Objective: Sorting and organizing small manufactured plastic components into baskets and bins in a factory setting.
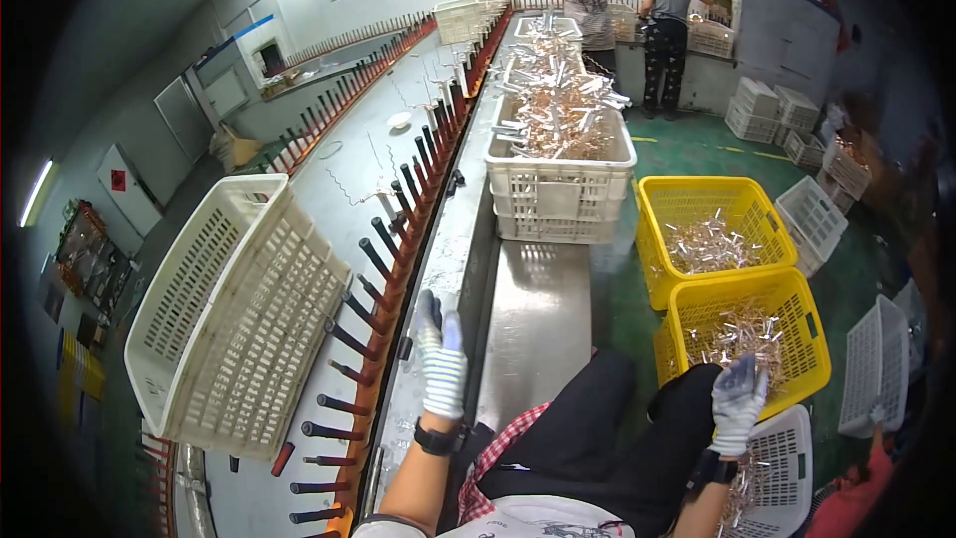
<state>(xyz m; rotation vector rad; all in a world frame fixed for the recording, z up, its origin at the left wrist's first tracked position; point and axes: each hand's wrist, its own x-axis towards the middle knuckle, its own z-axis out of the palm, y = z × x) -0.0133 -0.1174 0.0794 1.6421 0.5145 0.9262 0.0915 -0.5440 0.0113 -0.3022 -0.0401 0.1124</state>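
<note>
My left hand (441,364), in a striped work glove, is raised over the metal ledge beside the row of black pegs (366,296). Its fingers stretch upward with the thumb apart, and nothing shows in it. Over the near edge of a yellow basket (680,364) is my right hand (737,404), gloved too, with its fingers extended and no piece visible in its grasp. Inside that basket lies a heap of copper-coloured and silvery metal pieces (745,341). A second yellow basket (652,229) behind it holds similar pieces.
Stacked white crates (558,189) heaped with metal parts stand ahead on the bench (539,304). An upturned-looking white crate (234,329) leans at the left. Two people (583,0) work at the far end. A person in red (851,493) is at the lower right, beside white baskets (787,478).
</note>
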